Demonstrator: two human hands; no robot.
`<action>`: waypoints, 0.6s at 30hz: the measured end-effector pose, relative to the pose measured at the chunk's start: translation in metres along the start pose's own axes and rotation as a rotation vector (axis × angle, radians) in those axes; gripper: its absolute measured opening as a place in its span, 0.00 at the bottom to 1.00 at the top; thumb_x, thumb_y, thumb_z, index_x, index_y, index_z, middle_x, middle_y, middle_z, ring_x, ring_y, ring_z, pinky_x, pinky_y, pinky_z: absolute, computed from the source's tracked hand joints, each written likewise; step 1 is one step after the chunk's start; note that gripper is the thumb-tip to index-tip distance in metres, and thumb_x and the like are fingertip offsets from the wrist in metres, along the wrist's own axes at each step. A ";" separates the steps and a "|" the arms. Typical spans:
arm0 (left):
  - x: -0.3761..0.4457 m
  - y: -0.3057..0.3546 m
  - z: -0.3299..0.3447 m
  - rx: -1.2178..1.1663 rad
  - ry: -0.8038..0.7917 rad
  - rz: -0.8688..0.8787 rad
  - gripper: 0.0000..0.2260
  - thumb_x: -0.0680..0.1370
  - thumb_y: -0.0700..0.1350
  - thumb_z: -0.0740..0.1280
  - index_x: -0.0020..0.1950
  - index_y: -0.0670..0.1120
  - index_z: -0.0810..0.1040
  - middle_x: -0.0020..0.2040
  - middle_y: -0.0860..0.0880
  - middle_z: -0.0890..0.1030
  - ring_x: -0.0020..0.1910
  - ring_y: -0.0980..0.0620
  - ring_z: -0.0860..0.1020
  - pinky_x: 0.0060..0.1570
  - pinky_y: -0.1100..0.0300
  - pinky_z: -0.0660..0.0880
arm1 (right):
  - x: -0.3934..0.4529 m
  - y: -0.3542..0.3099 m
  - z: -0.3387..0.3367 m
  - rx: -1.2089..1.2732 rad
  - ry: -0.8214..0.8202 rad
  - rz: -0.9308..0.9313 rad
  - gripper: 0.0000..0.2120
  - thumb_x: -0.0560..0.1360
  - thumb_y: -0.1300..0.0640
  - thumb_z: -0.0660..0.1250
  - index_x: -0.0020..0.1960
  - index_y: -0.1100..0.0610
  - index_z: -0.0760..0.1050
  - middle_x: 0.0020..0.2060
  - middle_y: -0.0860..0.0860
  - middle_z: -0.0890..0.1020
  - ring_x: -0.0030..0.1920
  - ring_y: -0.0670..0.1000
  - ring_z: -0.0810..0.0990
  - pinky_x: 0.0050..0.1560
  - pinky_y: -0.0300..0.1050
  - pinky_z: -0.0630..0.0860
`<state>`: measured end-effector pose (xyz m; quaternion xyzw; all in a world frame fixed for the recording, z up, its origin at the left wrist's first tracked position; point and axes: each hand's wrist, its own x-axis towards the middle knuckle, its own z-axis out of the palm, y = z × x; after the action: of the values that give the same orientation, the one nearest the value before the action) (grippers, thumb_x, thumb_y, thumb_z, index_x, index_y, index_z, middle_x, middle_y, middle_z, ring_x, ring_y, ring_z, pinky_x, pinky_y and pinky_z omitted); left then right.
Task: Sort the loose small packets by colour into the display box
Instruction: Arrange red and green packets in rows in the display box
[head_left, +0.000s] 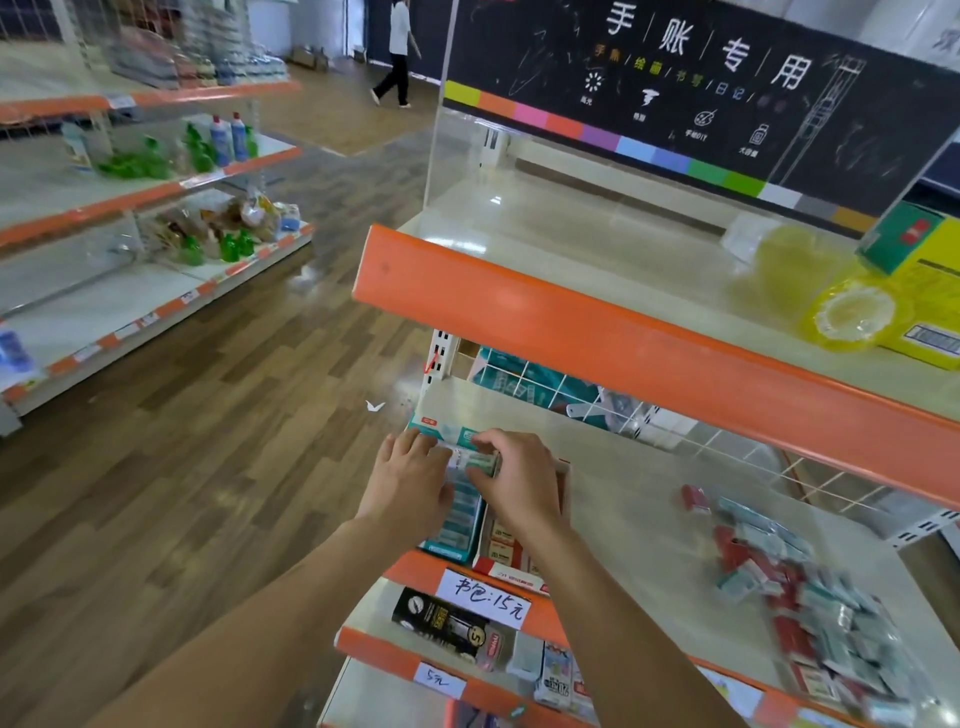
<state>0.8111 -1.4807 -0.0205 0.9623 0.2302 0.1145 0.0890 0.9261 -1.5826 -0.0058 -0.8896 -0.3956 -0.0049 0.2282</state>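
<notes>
Both hands work at the display box (451, 545), which stands at the left front corner of the middle shelf (639, 499). The left hand (410, 480) lies over the box's left side with its fingers bent down onto the row of green packets (460, 512); whether it grips one or only steadies them cannot be told. The right hand (519, 480) pinches a green packet (478, 461) between thumb and fingertips just above the same row.

The step in hand looks like placing a green packet into the green side of the box. Red packets (504, 551) already fill the compartment beside it, partly hidden under the right wrist.

Well to the right on the same shelf lies the loose pile (810, 613) of mixed red and green packets, blurred, so much sorting seems left.

The next move likely calls for seating this packet upright and flush with its neighbours, then reaching right to the pile for another, checking its colour before choosing a side.
</notes>
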 end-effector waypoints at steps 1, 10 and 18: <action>0.000 -0.001 0.001 -0.002 0.001 0.003 0.18 0.77 0.53 0.59 0.67 0.53 0.70 0.68 0.51 0.70 0.69 0.49 0.63 0.71 0.50 0.57 | 0.002 0.000 0.002 -0.010 -0.004 -0.002 0.17 0.72 0.50 0.74 0.60 0.46 0.79 0.55 0.42 0.82 0.57 0.48 0.74 0.58 0.46 0.69; 0.009 -0.010 0.017 -0.015 0.036 0.018 0.11 0.74 0.51 0.62 0.53 0.51 0.78 0.57 0.52 0.78 0.60 0.48 0.71 0.64 0.50 0.65 | 0.008 0.001 0.006 -0.059 0.010 -0.039 0.11 0.71 0.52 0.74 0.54 0.47 0.81 0.52 0.43 0.82 0.55 0.48 0.74 0.54 0.44 0.65; 0.010 -0.007 0.014 0.023 0.012 0.026 0.15 0.76 0.52 0.59 0.60 0.53 0.76 0.62 0.53 0.76 0.64 0.49 0.69 0.67 0.50 0.61 | 0.007 0.002 0.008 -0.101 0.008 -0.047 0.07 0.73 0.48 0.73 0.50 0.47 0.80 0.51 0.42 0.80 0.54 0.48 0.72 0.57 0.45 0.66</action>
<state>0.8206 -1.4719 -0.0332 0.9654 0.2196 0.1190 0.0749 0.9312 -1.5752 -0.0122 -0.8905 -0.4145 -0.0335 0.1845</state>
